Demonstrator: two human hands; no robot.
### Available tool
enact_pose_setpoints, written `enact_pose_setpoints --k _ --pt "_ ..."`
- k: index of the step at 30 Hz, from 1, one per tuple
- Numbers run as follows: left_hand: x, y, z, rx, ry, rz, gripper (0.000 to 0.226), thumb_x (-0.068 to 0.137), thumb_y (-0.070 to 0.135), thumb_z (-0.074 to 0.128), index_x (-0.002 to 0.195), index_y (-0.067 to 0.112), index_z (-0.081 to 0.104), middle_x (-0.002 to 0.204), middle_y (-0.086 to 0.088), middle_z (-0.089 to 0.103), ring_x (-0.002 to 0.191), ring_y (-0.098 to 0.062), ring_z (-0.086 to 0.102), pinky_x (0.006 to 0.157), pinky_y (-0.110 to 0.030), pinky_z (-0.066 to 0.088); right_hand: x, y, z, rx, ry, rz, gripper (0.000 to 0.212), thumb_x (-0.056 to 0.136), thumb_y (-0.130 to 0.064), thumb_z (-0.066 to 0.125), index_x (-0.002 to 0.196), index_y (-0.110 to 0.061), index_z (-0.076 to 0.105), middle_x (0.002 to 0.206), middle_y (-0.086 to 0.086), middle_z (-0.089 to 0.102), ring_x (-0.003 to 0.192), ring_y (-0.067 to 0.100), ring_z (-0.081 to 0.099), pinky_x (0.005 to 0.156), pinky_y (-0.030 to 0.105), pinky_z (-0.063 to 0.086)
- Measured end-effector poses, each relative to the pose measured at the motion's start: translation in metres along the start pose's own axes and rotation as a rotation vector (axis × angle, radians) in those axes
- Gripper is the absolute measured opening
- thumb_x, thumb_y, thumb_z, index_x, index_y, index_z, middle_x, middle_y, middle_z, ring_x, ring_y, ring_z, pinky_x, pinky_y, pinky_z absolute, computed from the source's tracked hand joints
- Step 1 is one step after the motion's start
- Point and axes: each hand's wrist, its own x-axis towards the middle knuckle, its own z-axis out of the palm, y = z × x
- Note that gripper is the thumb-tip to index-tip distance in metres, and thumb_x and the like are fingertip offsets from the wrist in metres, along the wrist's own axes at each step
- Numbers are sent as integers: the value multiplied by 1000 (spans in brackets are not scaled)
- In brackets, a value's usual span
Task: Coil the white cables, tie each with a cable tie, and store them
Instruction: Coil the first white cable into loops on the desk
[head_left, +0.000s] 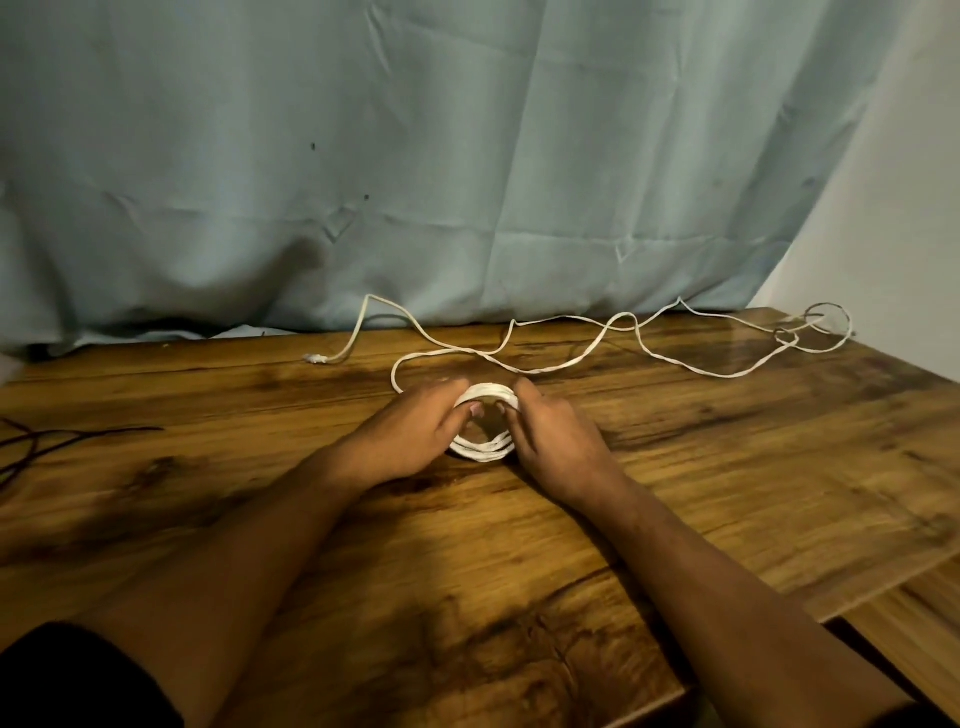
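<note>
Left hand (415, 431) and right hand (556, 436) curl fingers (470, 410) round the flat white cable coil (483, 453). I see its loose tail (545, 370) snaking along the table's (519, 571) far edge.

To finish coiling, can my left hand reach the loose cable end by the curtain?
Probably yes: only bare table separates the left hand from the cable end, though it grips the coil.

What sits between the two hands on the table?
Head view: the cable coil lies between the left hand and right hand, each holding one side of it.
</note>
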Motion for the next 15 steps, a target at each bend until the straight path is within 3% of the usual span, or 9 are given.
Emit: enact_pose_setpoints --k 4,7,9,13,15 --pt "-1 7 -1 -431 -38 -137 19 98 35 55 88 23 64 81 8 69 82 -14 62 85 -45 48 -2 2 -1 30 25 -6 20 107 -39 41 108 -19 44 93 14 71 85 39 66 68 47 51" --pt "-8 19 -4 -694 -87 -199 16 105 25 54 98 15 65 70 8 61 79 -12 61 81 -32 47 -2 1 -3 43 26 -24 26 108 -46 35 108 -22 44 91 12 71 82 37 66 68 49 52" --pt "-14 28 -7 -817 -77 -241 19 107 21 49 104 8 62 64 10 53 72 -9 59 75 -24 45 -2 -3 -5 65 20 -41 25 108 -45 35 107 -22 44 91 11 71 80 36 66 68 48 51" --pt "-30 33 -23 -1041 -65 -347 39 101 43 49 101 6 61 64 3 46 71 -16 54 76 -33 41 -1 -17 -6 100 20 -93 24 108 -42 38 108 -20 47 92 12 71 81 37 66 66 46 49" --pt "-41 29 -33 -1043 -46 -366 38 101 42 47 97 6 60 62 3 44 69 -17 52 73 -33 40 1 -30 -4 110 0 -133 24 108 -43 38 108 -21 47 92 12 71 81 36 66 66 47 50"
